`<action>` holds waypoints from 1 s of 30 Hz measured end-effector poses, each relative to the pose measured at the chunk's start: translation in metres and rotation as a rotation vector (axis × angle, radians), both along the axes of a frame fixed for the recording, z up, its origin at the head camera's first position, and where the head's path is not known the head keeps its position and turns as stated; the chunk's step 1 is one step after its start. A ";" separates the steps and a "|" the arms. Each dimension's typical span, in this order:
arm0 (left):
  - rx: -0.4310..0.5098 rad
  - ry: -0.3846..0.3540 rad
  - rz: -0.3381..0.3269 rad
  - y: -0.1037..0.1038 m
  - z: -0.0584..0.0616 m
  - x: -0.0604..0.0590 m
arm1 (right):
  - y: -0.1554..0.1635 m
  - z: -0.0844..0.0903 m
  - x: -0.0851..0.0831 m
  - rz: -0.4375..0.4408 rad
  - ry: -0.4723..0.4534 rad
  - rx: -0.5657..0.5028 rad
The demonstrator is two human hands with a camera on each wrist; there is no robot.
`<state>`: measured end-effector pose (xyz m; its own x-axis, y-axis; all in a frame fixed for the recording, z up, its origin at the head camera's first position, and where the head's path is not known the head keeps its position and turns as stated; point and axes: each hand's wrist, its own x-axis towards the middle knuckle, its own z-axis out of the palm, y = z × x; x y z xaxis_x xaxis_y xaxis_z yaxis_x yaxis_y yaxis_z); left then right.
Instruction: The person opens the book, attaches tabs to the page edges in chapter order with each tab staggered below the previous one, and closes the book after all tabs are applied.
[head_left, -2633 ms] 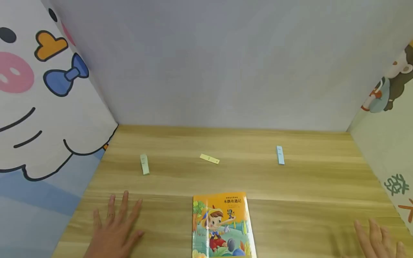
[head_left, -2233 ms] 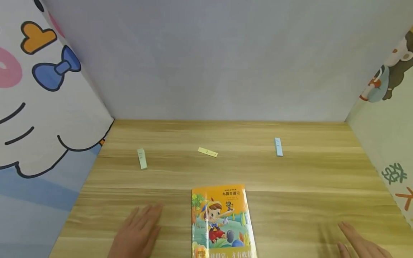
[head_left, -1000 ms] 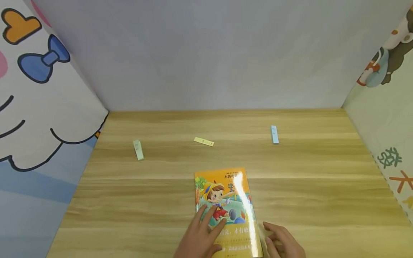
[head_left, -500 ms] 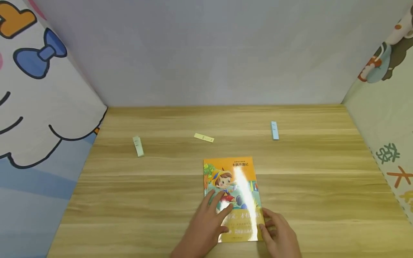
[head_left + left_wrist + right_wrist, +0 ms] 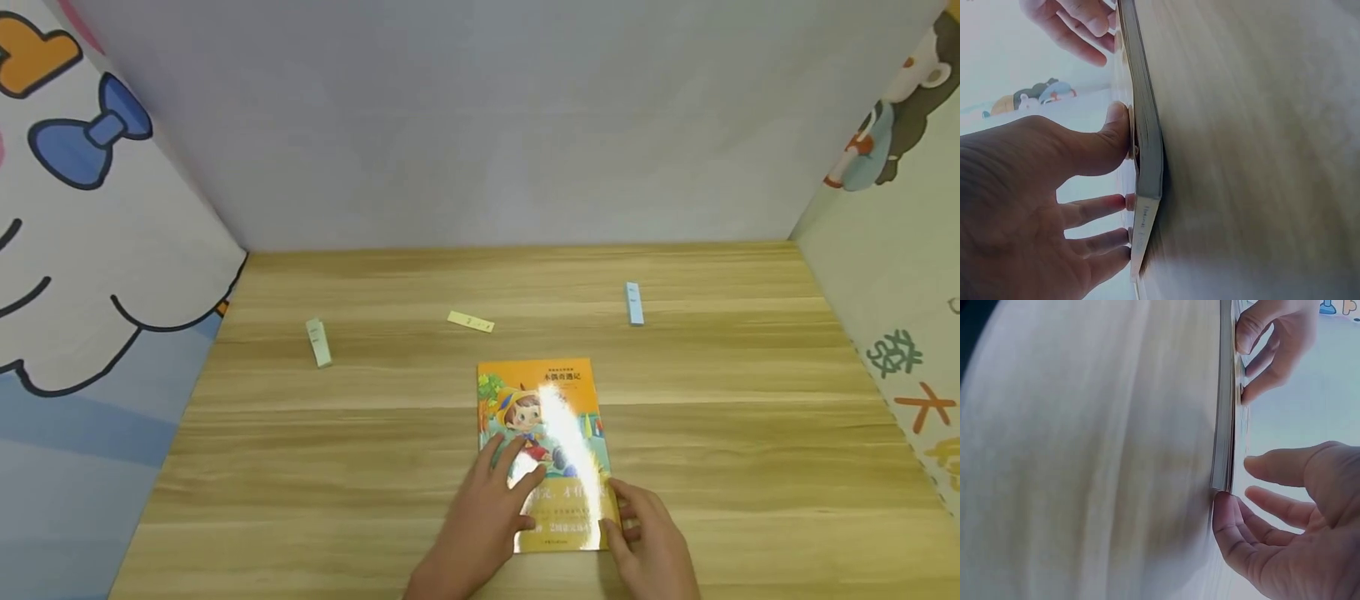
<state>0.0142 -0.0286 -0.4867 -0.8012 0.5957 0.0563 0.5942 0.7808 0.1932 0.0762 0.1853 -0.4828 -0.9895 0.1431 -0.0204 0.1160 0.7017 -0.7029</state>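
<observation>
A children's book [image 5: 542, 398] with an orange cartoon cover lies closed on the wooden table [image 5: 750, 433], near the front middle. My left hand [image 5: 510, 477] lies flat on the lower half of the cover, fingers spread and straight. In the left wrist view its fingertips [image 5: 1124, 201] and thumb press on the cover beside the book's edge [image 5: 1147, 162]. My right hand [image 5: 626, 510] sits at the book's near right corner, loosely bent. In the right wrist view one fingertip [image 5: 1224, 505] touches that corner of the book [image 5: 1225, 412], and the other fingers hover above the cover.
Three small paper strips lie farther back on the table: a green one [image 5: 318, 342] on the left, a yellow one [image 5: 470, 322] in the middle, a blue one [image 5: 634, 302] on the right. Cartoon-printed panels wall in the left and right sides, with a plain grey one behind.
Both hands came in from the table's sides onto the book. The book has slid away from me and a little to the right.
</observation>
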 end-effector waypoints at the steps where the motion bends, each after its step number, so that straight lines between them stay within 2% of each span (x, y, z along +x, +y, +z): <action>1: 0.004 -0.001 0.001 0.000 0.000 0.000 | 0.000 0.000 0.000 -0.006 -0.011 -0.003; 6: 0.042 0.004 0.007 -0.002 -0.005 0.001 | -0.002 0.002 0.001 -0.045 -0.053 -0.014; 10: 0.085 -0.018 0.015 -0.004 -0.006 0.000 | -0.005 0.004 0.001 -0.075 -0.017 0.000; 16: 0.142 -0.126 0.030 -0.006 0.000 0.000 | -0.009 0.005 0.003 -0.124 0.144 0.085; 20: 0.165 -0.156 0.043 -0.006 0.004 0.004 | -0.010 0.004 0.006 -0.115 0.279 0.184; 25: 0.145 -0.113 0.016 -0.002 0.008 0.014 | -0.011 0.005 0.007 -0.067 0.427 0.298; 30: 0.049 -0.049 -0.044 0.003 0.006 0.028 | -0.013 0.005 0.008 -0.054 0.469 0.307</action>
<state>0.0423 -0.0257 -0.4808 -0.7766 0.6282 0.0478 0.6169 0.7429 0.2599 0.0845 0.1719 -0.4775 -0.8735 0.1243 0.4707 -0.1182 0.8838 -0.4527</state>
